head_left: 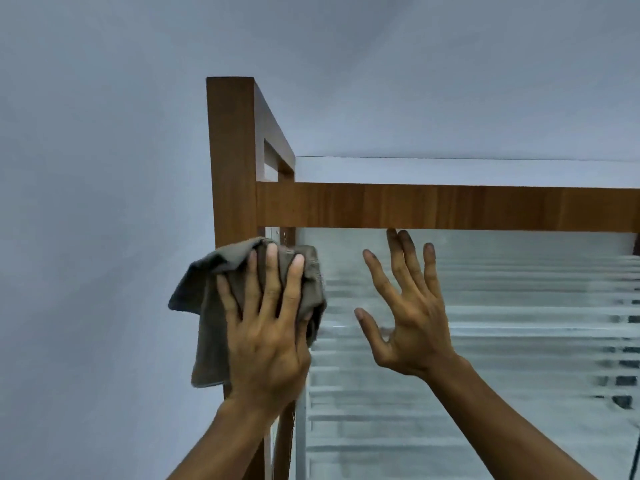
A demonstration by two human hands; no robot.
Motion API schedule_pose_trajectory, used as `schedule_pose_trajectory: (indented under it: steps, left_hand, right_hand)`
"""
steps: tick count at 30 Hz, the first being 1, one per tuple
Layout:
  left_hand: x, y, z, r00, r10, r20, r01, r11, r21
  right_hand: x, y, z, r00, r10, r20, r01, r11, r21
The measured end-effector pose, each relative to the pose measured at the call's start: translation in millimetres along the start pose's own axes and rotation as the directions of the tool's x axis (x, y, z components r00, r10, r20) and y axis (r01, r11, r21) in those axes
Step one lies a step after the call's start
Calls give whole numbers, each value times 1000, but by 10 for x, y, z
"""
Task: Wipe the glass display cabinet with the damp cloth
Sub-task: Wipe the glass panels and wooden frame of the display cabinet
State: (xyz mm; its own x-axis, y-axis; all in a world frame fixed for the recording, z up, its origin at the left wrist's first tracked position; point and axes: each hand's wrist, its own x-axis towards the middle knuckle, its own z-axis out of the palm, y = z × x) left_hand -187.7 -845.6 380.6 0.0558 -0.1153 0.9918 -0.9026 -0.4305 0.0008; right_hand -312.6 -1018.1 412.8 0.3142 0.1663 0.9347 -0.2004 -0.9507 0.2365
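Observation:
The display cabinet has a brown wooden frame [433,206] and a ribbed glass front panel [502,323]. My left hand [266,327] presses a grey-brown cloth [204,306] flat against the upper left corner of the cabinet, where the vertical post meets the glass; its fingers are spread and fairly straight over the cloth. Part of the cloth hangs down to the left of the post. My right hand [412,306] lies open with spread fingers on the glass, just below the top rail, fingertips touching the rail's lower edge.
A plain pale blue-grey wall [104,202] fills the left side and the space above the cabinet. The wooden post [230,150] rises above the top rail at the left. Dark shapes show blurred behind the glass at the far right.

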Motion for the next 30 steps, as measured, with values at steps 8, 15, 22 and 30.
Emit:
schedule_pose_trajectory:
  steps: [8, 15, 22, 30]
  left_hand:
    - [177, 315, 342, 982, 45, 183, -21, 991, -131]
    - [272, 698, 518, 951, -297, 81, 289, 953, 95]
    - [124, 486, 475, 985, -136, 104, 126, 987, 100]
    - [169, 758, 579, 988, -56, 141, 42, 994, 99]
  right_hand:
    - [-120, 406, -262, 996, -88, 36, 87, 996, 19]
    - [-334, 916, -456, 1000, -17, -10, 16, 991, -134]
    - [-379, 974, -418, 999, -40, -12, 38, 987, -154]
    - [-389, 974, -410, 999, -38, -8, 36, 982, -183]
